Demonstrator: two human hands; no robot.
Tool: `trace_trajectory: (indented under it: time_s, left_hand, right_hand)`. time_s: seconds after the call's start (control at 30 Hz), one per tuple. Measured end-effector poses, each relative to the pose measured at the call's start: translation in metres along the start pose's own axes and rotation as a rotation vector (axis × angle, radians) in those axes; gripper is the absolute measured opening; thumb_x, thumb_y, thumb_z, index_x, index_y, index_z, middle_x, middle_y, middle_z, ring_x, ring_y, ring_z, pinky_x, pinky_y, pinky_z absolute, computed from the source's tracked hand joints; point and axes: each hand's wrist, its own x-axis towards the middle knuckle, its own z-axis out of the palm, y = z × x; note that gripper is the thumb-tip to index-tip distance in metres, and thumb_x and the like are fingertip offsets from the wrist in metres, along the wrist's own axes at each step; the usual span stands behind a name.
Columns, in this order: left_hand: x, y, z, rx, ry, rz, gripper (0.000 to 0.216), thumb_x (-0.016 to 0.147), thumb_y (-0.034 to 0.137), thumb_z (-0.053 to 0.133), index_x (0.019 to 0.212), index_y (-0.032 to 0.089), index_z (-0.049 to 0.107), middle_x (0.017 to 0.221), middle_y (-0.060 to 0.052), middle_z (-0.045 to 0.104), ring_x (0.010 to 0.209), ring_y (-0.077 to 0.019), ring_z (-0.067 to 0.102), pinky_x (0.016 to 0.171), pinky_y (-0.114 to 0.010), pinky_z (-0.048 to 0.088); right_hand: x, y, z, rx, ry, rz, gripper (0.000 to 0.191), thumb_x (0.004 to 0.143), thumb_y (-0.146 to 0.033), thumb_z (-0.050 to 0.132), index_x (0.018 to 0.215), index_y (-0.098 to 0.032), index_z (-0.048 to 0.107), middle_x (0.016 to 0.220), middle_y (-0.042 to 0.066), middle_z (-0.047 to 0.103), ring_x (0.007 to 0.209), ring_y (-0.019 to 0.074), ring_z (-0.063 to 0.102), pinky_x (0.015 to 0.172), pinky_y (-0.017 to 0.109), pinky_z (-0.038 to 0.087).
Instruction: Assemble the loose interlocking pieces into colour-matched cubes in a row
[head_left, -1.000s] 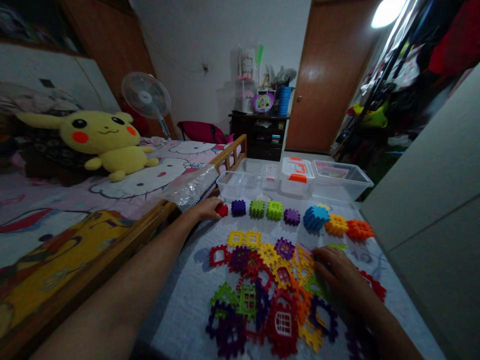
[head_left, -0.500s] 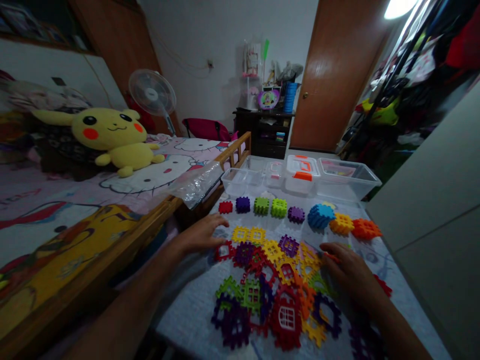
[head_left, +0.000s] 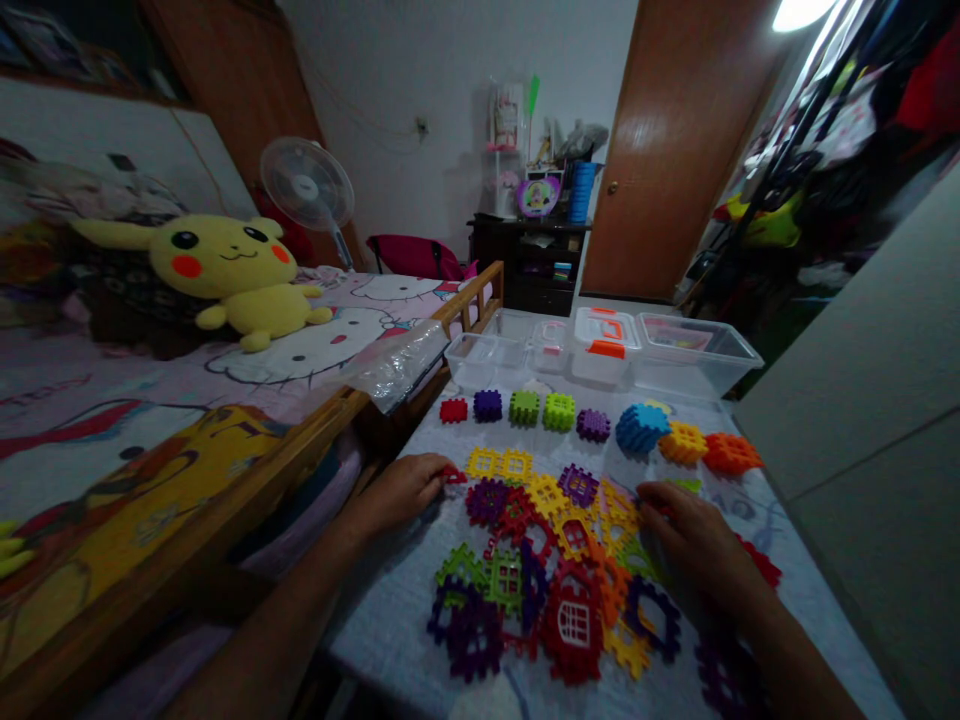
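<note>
Resting at the left edge of the surface (head_left: 390, 610), the left hand (head_left: 401, 490) has its grip closed on the rim of a red interlocking tile (head_left: 453, 475), likely light, stiff plastic, flat and squarish with no clear long axis, while on the tile pile (head_left: 555, 590) the right hand (head_left: 694, 545) lies curled, grip unreadable

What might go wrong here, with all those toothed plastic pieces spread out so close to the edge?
The left hand pinches a red tile at the rim of the heap; its teeth may snag neighbouring pieces and drag them along. The purple tiles lie near the front edge of the table, so a nudge from a forearm might tip them off. The right hand rests on the heap and could shift pieces beneath it.
</note>
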Motion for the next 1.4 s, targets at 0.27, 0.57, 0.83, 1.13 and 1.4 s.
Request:
trace_trajectory:
  time_s: [0.27,0.57,0.83,1.13,1.4]
  left_hand:
    - [0.015,-0.001,0.007,0.016,0.048,0.033,0.03,0.083,0.019,0.048,0.108,0.022,0.063,0.112,-0.008,0.064,0.105,-0.0227,0.058,0.097,-0.036,0.045]
    - [0.009,0.028,0.014,0.015,-0.068,0.278,0.059,0.074,0.034,0.072,0.129,0.025,0.053,0.132,-0.008,0.056,0.124,-0.0261,0.047,0.109,-0.039,0.035]
    - [0.023,0.038,0.01,-0.219,-0.026,0.13,0.024,0.091,0.029,0.046,0.106,0.024,0.064,0.107,-0.004,0.07,0.098,-0.02,0.064,0.09,-0.031,0.047]
    - [0.041,0.05,0.016,-0.402,-0.02,0.135,0.045,0.084,0.027,0.052,0.128,0.02,0.051,0.116,-0.005,0.065,0.104,-0.0222,0.062,0.093,-0.032,0.047]
    - [0.043,0.045,0.018,-0.041,-0.034,0.127,0.048,0.076,0.024,0.061,0.123,0.019,0.056,0.12,-0.01,0.06,0.111,-0.0267,0.057,0.1,-0.037,0.044]
  right_hand:
    - [0.0,0.002,0.001,0.003,0.001,-0.008,0.036,0.085,-0.039,0.041,0.1,-0.019,0.067,0.096,0.01,0.071,0.088,0.0251,0.066,0.079,0.038,0.051]
    - [-0.001,0.0,-0.001,-0.01,-0.009,0.006,0.038,0.085,-0.039,0.04,0.102,-0.017,0.066,0.099,0.012,0.071,0.091,0.0258,0.066,0.081,0.038,0.05]
    - [-0.001,-0.004,-0.003,-0.008,-0.025,0.008,0.037,0.086,-0.038,0.039,0.101,-0.017,0.066,0.098,0.012,0.071,0.09,0.0252,0.066,0.08,0.037,0.05]
    - [0.0,0.003,0.002,0.003,-0.017,-0.005,0.037,0.087,-0.039,0.04,0.101,-0.017,0.066,0.096,0.011,0.07,0.089,0.0251,0.065,0.081,0.038,0.049]
    - [-0.001,0.002,0.003,0.004,-0.016,0.001,0.037,0.087,-0.038,0.039,0.102,-0.017,0.066,0.098,0.012,0.07,0.09,0.0254,0.065,0.081,0.038,0.049]
